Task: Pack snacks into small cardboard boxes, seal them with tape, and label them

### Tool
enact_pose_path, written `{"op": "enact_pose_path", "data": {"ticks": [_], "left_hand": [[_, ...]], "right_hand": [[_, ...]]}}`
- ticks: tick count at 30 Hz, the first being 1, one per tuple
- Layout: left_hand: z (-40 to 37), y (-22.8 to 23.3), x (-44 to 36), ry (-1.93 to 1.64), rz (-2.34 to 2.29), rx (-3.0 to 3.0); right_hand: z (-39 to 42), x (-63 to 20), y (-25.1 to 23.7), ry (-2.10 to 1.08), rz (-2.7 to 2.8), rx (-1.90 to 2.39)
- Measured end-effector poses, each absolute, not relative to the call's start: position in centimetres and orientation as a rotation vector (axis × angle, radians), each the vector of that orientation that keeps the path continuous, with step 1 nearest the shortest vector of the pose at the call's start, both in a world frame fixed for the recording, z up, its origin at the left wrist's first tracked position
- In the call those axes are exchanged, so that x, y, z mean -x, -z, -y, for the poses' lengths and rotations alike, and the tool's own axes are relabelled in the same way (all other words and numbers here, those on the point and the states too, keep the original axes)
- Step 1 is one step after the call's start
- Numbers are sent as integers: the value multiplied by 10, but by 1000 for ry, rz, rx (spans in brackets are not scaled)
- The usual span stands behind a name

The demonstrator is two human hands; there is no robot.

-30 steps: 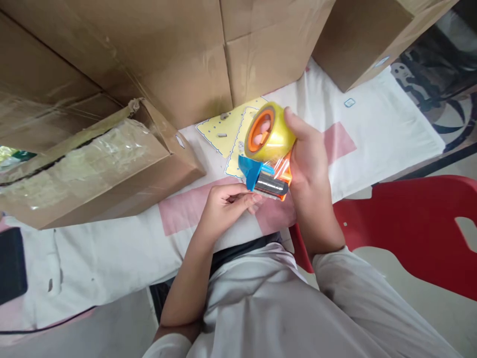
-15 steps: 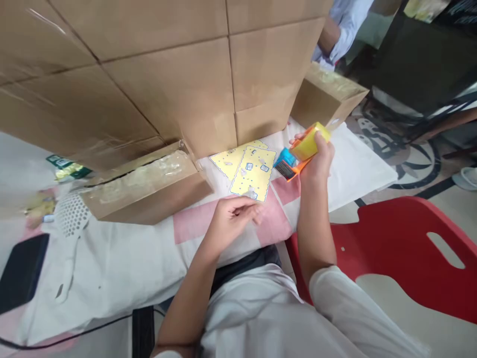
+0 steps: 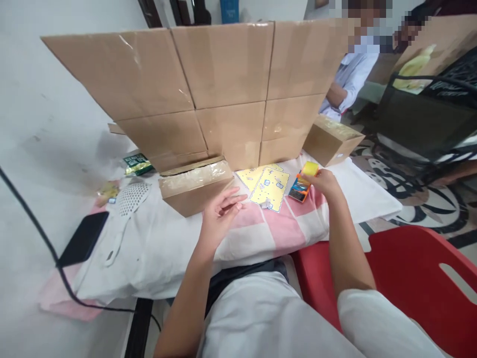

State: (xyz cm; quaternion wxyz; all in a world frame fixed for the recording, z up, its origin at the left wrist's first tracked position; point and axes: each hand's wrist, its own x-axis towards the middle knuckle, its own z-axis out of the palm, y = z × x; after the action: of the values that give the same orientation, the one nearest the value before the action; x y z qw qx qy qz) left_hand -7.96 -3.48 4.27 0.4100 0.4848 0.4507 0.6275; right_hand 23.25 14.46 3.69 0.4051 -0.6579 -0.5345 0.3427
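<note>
My right hand (image 3: 323, 182) grips a small yellow box (image 3: 310, 169) between thumb and fingers. Directly below it, a small orange, blue and black box (image 3: 299, 190) is at the tablecloth; I cannot tell whether the two are joined. Left of these lie two yellow cards (image 3: 270, 191) with scalloped edges and small printed pictures, one overlapping the other. A small crumpled whitish piece (image 3: 267, 204) rests on the front card's lower edge. My left hand (image 3: 218, 216) hovers beside the cards, fingers apart and holding nothing.
A tall cardboard panel (image 3: 231, 69) stands behind the cards, with a cardboard box (image 3: 197, 186) at left and another (image 3: 331, 139) at right. Further left are a white slotted skimmer (image 3: 130, 204), a black phone (image 3: 85, 237) and a green packet (image 3: 137, 164). A red chair (image 3: 417, 268) is at right; a person stands behind.
My right hand has lowered the yellow box toward the tablecloth. My left hand has moved left, away from the cards, and its fingers have spread. The view has tilted up.
</note>
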Motion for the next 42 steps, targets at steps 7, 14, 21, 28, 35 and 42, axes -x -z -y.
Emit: {"op": "enact_pose_path", "data": {"ticks": [7,14,21,28,35,42], "left_hand": [[48,-46,99,-1588,-1158,-1201],[72,-58,107,-1508,-1275,-1222],[86,-68,112,-1363,-1359,-1284],[84,-58,139,-1390,-1574,-1174],[46,-44,208,-1572,-2370,-1763],[32,-11,231,-1580,-2139,-1752]], "right_hand": [[-76,-166,-98,-657,1863,1319],[-34,-66,-142,-936,2266,541],[-34,-38,-139,-960,2366,411],[-42,-52,-151,-855,2159,526],[-90,17,-155,-1136,2314,442],[-129,112,-136,-1383,2335,318]]}}
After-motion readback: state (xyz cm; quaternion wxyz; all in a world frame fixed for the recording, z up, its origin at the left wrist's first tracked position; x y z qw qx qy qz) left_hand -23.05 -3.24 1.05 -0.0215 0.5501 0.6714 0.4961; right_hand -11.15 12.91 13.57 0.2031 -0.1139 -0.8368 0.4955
